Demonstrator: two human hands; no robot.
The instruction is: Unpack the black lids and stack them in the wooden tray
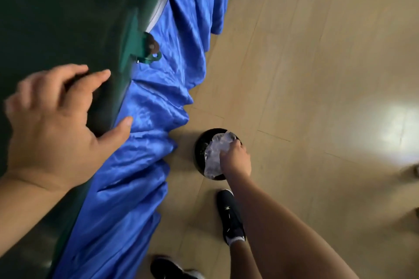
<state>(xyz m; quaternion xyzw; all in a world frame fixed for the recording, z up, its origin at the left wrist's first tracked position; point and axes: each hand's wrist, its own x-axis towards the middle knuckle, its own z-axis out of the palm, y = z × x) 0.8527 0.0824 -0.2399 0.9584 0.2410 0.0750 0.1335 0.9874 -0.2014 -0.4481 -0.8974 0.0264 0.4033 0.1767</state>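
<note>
The right hand (235,159) pushes crumpled clear plastic wrap (214,155) into a black bin (200,149) on the floor, beside the table (68,18). The left hand (52,124), spread and empty, braces on the table edge. No lids or tray show, so progress can't be judged; some unwrapping seems done.

glossy satin cloth skirt (158,102), crinkly clear plastic wrap (215,154), matt tabletop (68,7).

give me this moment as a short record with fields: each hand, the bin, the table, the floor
left hand: left hand spread open, resting on the green table edge
right hand: right hand gripping crumpled clear plastic wrap over the bin
bin: round black bin on the floor beside the blue table skirt
floor: tan wood floor, black shoe near the bin
lids, tray: not in view
</note>
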